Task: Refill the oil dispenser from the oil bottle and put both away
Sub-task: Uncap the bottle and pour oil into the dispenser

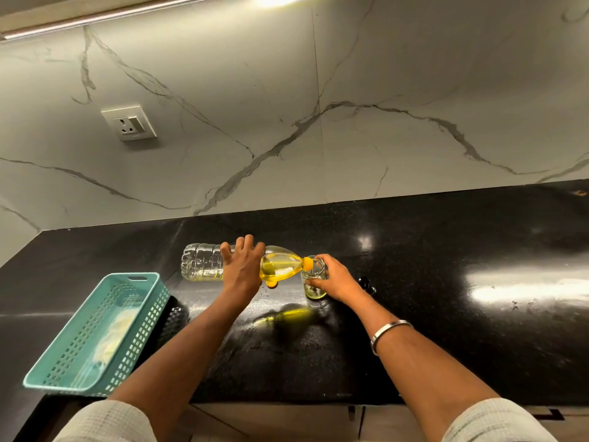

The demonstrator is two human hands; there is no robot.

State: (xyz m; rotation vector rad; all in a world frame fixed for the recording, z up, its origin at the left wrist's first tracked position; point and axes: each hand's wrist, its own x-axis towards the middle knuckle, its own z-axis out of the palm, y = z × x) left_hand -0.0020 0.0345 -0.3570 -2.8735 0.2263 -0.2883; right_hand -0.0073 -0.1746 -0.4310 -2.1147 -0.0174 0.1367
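A clear plastic oil bottle (204, 263) lies tipped on its side above the black counter, its yellow neck (307, 263) at the mouth of a small glass oil dispenser (314, 275). Yellow oil has pooled toward the bottle's neck end. My left hand (243, 269) grips the bottle round its middle. My right hand (338, 279) holds the dispenser upright on the counter; a little oil shows at its bottom. A small yellow cap (271, 284) lies on the counter under the bottle.
A teal plastic basket (140, 279) with a pale cloth inside stands at the front left of the black counter (446, 314). A dark small object (366, 283) lies just right of the dispenser. The marble wall with a socket (129, 122) rises behind.
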